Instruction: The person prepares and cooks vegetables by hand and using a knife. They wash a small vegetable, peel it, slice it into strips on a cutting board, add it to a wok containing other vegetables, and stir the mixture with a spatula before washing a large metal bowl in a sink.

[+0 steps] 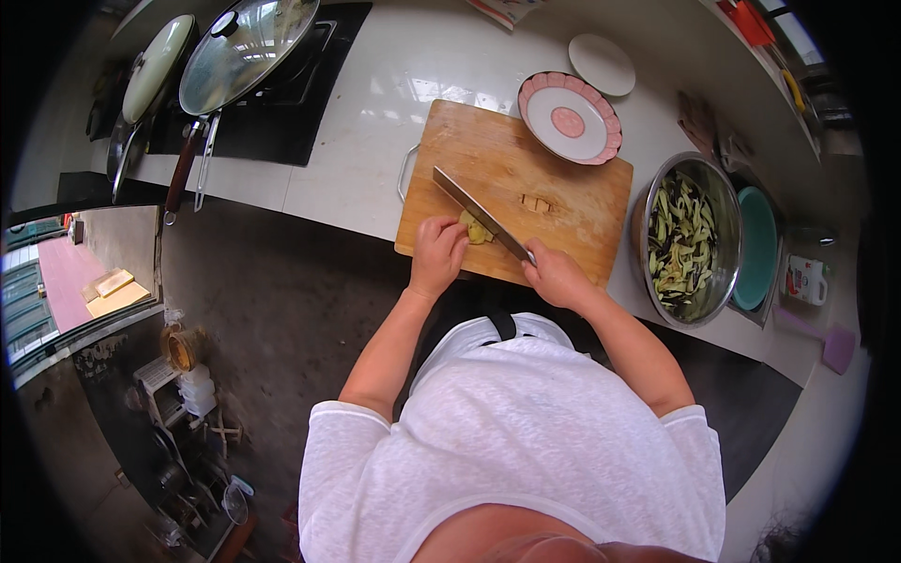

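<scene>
My right hand [557, 274] grips the handle of a cleaver [479, 211], whose blade slants up and to the left across a wooden cutting board [486, 151]. Just left of the blade lies a small pile of pale yellow slices [479, 232], perhaps ginger or potato. Curled fingertips of my left hand [438, 253] touch the left side of that pile. The blade's edge is hard to see from above, so I cannot tell how deep it sits in the slices.
A pink-rimmed plate [569, 118] overlaps the board's far right corner, near a white plate [602, 65]. To the right, a steel bowl [732, 260] holds cut eggplant strips [681, 239], beside a teal basin [753, 246]. A lidded pan [246, 63] sits on the stove [295, 134] at left.
</scene>
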